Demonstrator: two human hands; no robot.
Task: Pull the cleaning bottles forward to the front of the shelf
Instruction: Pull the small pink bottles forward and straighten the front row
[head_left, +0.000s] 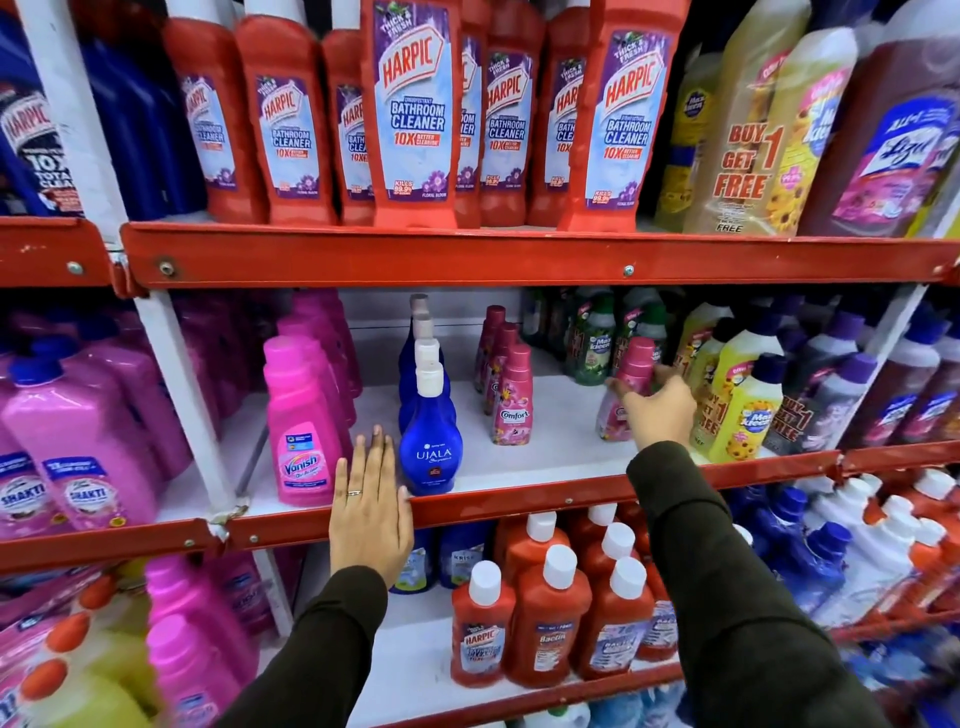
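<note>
On the middle shelf (519, 501) a row of blue Ujala bottles (430, 441) runs from the front edge to the back. To its left stands a row of pink Vanish bottles (298, 431). A short row of pink Comfort bottles (513, 400) sits further back, right of centre. My right hand (657, 408) grips a tilted pink bottle (631, 374) further right on the same shelf. My left hand (370, 506) lies flat, fingers together, against the shelf's front edge between the Vanish and Ujala rows, holding nothing.
Red Harpic bottles (415, 114) fill the shelf above. Yellow Max Kleen bottles (740, 410) and dark green bottles (592, 348) crowd the right of the middle shelf. Red bottles with white caps (545, 613) stand on the lower shelf. White shelf floor shows around the Comfort row.
</note>
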